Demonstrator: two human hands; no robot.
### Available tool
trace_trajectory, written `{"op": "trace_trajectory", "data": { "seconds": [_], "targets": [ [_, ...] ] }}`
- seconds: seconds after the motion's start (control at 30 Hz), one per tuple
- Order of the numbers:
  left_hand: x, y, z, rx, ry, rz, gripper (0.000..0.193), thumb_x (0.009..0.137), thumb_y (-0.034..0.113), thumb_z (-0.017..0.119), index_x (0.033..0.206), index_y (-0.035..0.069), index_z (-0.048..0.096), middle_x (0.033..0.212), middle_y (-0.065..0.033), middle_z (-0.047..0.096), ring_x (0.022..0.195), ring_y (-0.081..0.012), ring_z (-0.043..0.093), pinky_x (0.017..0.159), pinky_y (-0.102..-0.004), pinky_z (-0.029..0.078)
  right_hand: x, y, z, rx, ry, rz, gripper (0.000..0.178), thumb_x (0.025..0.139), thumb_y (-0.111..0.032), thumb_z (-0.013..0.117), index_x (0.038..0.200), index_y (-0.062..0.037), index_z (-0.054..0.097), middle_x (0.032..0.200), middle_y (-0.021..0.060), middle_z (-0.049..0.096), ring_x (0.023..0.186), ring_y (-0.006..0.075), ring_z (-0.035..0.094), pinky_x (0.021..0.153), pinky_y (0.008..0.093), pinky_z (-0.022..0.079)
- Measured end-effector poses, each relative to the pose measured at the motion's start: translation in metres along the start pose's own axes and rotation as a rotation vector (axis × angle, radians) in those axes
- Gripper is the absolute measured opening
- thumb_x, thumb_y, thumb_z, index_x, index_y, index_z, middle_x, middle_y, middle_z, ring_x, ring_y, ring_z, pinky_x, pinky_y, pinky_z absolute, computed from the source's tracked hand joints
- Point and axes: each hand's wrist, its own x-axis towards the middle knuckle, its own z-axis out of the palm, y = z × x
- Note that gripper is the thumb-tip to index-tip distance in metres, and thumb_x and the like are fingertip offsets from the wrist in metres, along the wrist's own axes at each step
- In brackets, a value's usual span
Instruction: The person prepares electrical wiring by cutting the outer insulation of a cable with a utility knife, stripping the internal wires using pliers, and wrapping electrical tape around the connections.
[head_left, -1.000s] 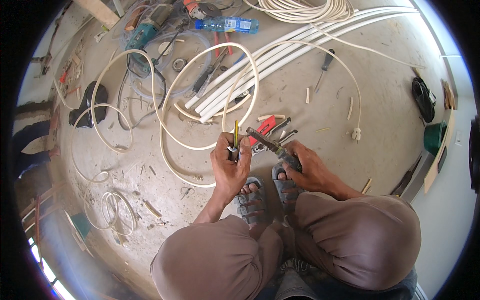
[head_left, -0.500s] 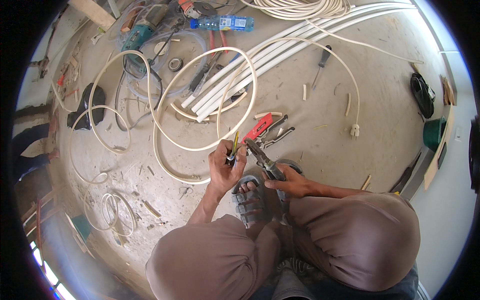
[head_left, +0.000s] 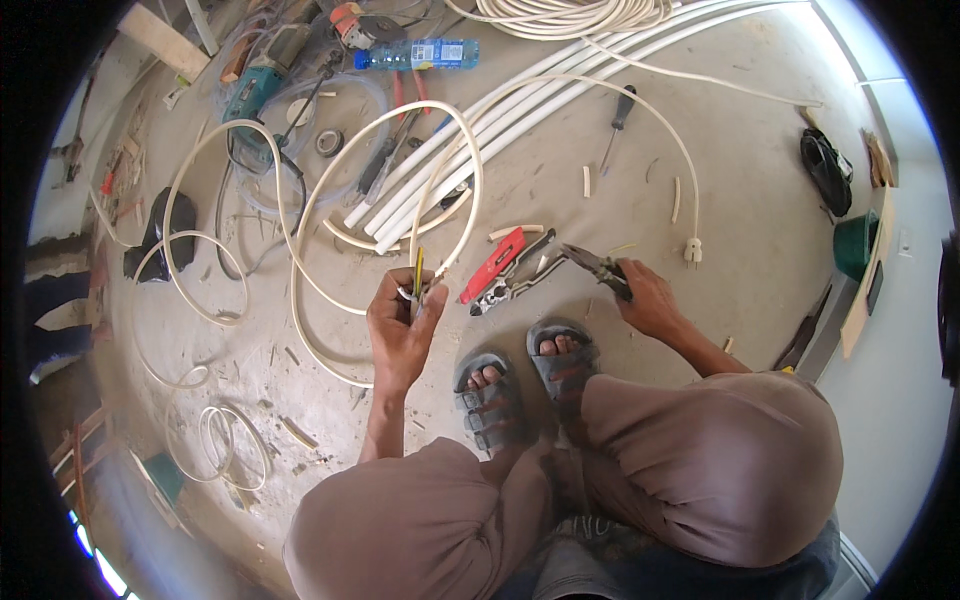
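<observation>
My left hand [head_left: 400, 325] is closed on the end of a cream electrical cable [head_left: 470, 150], whose loops rise from the floor. A yellow-green wire [head_left: 418, 270] and a white wire stick up between the fingers; the rest of the end is hidden. To the right, my right hand [head_left: 648, 300] grips dark pliers [head_left: 598, 268] by the handles, jaws toward the left and apart from the cable. On the floor between both hands lie a red-handled tool [head_left: 493, 265] and a grey metal hand tool with dark handles [head_left: 512, 284].
White conduit pipes [head_left: 430, 215] and a screwdriver [head_left: 619, 122] lie ahead, near a cable plug [head_left: 693, 252]. Farther left are a water bottle [head_left: 420, 54], a teal power tool [head_left: 258, 95] and an angle grinder [head_left: 355, 27]. Cable offcuts are scattered about. My sandalled feet [head_left: 490, 400] stand below.
The pliers have moved away from the wires toward the right with my right hand. My left hand has shifted left with the cable end. The view has shifted slightly.
</observation>
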Motion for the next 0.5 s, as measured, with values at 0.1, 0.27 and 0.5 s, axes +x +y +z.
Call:
{"op": "trace_trajectory", "data": {
  "seconds": [0.1, 0.27, 0.5],
  "targets": [
    [0.002, -0.006, -0.009, -0.290, -0.272, 0.024, 0.031, 0.090, 0.011, 0.073, 0.117, 0.003, 0.058, 0.096, -0.0024, 0.062, 0.085, -0.0080, 0.055, 0.076, -0.0240, 0.045, -0.010, 0.024, -0.009, -0.118, 0.015, 0.017, 0.057, 0.080, -0.015, 0.074, 0.132, -0.0037, 0.052, 0.119, 0.0200, 0.059, 0.114, 0.0391, 0.056, 0.094, 0.0485, 0.047],
    [0.011, -0.020, -0.016, -0.717, -0.466, -0.144, 0.045, 0.087, 0.021, 0.075, 0.123, 0.003, 0.055, 0.111, -0.0136, 0.061, 0.092, -0.0197, 0.056, 0.086, -0.0316, 0.045, 0.001, 0.017, -0.034, -0.275, 0.190, -0.277, 0.051, 0.082, -0.019, 0.074, 0.127, -0.0037, 0.057, 0.123, 0.0192, 0.056, 0.120, 0.0385, 0.051, 0.100, 0.0491, 0.043],
    [0.021, -0.045, -0.019, -0.715, -0.326, -0.003, 0.031, 0.095, 0.004, 0.065, 0.124, 0.006, 0.053, 0.121, -0.0046, 0.057, 0.095, -0.0137, 0.054, 0.083, -0.0320, 0.047, 0.115, -0.036, -0.085, -0.070, 0.257, -0.496, 0.038, 0.088, -0.016, 0.069, 0.122, -0.0012, 0.061, 0.117, 0.0190, 0.061, 0.115, 0.0385, 0.055, 0.100, 0.0468, 0.044]
  ]
}}
